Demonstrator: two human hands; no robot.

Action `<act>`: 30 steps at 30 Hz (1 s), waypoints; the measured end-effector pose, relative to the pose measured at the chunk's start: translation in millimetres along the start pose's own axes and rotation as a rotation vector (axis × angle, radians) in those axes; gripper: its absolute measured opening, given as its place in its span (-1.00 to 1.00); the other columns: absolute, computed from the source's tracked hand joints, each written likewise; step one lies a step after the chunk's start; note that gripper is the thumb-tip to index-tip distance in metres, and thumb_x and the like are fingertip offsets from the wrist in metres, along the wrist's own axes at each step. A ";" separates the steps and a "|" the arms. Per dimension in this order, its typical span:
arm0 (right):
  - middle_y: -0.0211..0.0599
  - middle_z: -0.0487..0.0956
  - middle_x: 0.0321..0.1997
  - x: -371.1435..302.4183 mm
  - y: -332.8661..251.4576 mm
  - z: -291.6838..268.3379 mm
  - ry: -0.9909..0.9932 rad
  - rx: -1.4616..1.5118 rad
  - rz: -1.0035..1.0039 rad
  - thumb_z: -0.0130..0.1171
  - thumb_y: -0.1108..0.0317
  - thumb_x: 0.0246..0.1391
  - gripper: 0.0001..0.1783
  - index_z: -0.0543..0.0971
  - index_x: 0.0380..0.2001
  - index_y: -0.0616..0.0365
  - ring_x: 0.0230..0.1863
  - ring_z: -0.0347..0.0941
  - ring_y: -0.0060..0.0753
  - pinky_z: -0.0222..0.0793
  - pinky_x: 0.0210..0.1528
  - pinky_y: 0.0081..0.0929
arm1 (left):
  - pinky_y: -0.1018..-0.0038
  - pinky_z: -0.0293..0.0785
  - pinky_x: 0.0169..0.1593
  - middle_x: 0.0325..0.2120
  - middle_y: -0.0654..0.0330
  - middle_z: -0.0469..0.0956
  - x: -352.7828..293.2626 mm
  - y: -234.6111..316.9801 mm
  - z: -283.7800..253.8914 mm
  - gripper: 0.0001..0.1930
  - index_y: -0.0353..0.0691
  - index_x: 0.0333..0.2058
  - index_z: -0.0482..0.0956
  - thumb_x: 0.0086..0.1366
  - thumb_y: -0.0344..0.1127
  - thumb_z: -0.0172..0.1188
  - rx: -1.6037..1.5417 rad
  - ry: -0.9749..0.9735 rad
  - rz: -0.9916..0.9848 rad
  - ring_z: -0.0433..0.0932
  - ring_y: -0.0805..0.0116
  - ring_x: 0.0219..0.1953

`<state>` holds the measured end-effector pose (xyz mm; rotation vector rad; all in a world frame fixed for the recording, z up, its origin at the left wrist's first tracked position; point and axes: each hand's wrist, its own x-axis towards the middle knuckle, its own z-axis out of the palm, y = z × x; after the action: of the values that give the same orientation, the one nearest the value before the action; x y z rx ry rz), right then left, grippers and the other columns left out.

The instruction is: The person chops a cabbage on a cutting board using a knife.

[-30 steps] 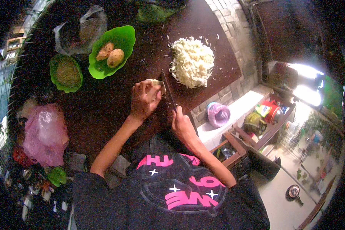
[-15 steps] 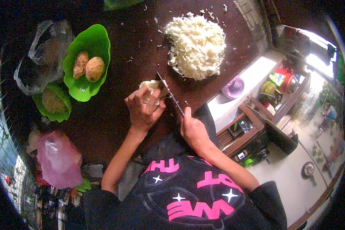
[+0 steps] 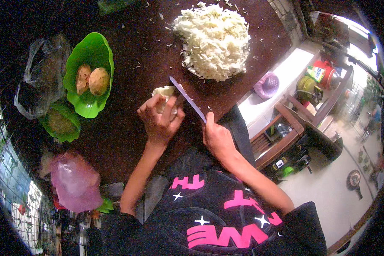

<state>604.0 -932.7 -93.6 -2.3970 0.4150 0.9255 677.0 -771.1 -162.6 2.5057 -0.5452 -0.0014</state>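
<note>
My left hand (image 3: pixel 160 121) is curled over a pale chunk of cabbage (image 3: pixel 163 91), pressing it on the dark brown table (image 3: pixel 128 141). Its fingers partly cover the chunk. In my right hand (image 3: pixel 219 137) is the handle of a knife (image 3: pixel 188 99), mostly hidden by the fingers. The blade slants up and leftward, close beside the chunk and the left fingertips; whether it touches them I cannot tell. Beyond the hands lies a large heap of shredded cabbage (image 3: pixel 211 42), with loose shreds scattered round it.
To the left, a green leaf-shaped bowl (image 3: pixel 88 106) holds two brown potatoes (image 3: pixel 99 81). Next to it are a clear plastic bag (image 3: pixel 27 91) and a smaller green bowl (image 3: pixel 72 133). A pink plastic bag (image 3: pixel 74 183) sits nearer. A purple basket (image 3: pixel 266 85) stands on a white ledge at right.
The knife has turned in my right hand, so more of the blade's flat side shows. My left hand keeps its hold on the cabbage. The whole view has shifted slightly.
</note>
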 end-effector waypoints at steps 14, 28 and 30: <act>0.08 0.49 -0.70 -4.9 -13.5 -5.9 0.028 0.080 0.044 -0.06 0.29 0.22 -0.68 0.23 -0.11 0.32 -0.62 0.49 0.16 0.43 -0.60 0.04 | 0.27 0.17 0.01 -0.15 0.22 0.32 0.0 2.0 -3.8 -0.61 0.03 -0.13 0.57 0.00 -0.13 0.29 0.027 -0.001 -0.001 0.29 0.21 -0.07; 0.08 0.50 -0.72 0.3 -14.9 2.1 0.011 0.086 0.017 -0.08 0.37 0.13 -0.67 0.26 -0.09 0.37 -0.65 0.51 0.12 0.46 -0.60 0.04 | 0.21 0.19 0.04 -0.12 0.12 0.35 -6.2 -4.0 -1.2 -0.57 -0.09 -0.15 0.54 -0.09 -0.22 0.29 0.040 -0.041 -0.005 0.29 0.14 -0.03; 0.11 0.49 -0.72 6.2 -12.1 2.7 0.092 0.101 -0.062 -0.04 0.35 0.14 -0.60 0.23 -0.05 0.40 -0.63 0.51 0.15 0.46 -0.60 0.03 | 0.21 0.19 0.04 -0.11 0.13 0.34 -5.3 -3.4 0.5 -0.59 -0.08 -0.14 0.54 -0.05 -0.22 0.28 -0.005 -0.010 -0.021 0.31 0.15 -0.03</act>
<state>612.6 -921.9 -95.1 -2.3519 0.4092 0.7516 673.4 -766.7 -165.4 2.5078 -0.5219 -0.0234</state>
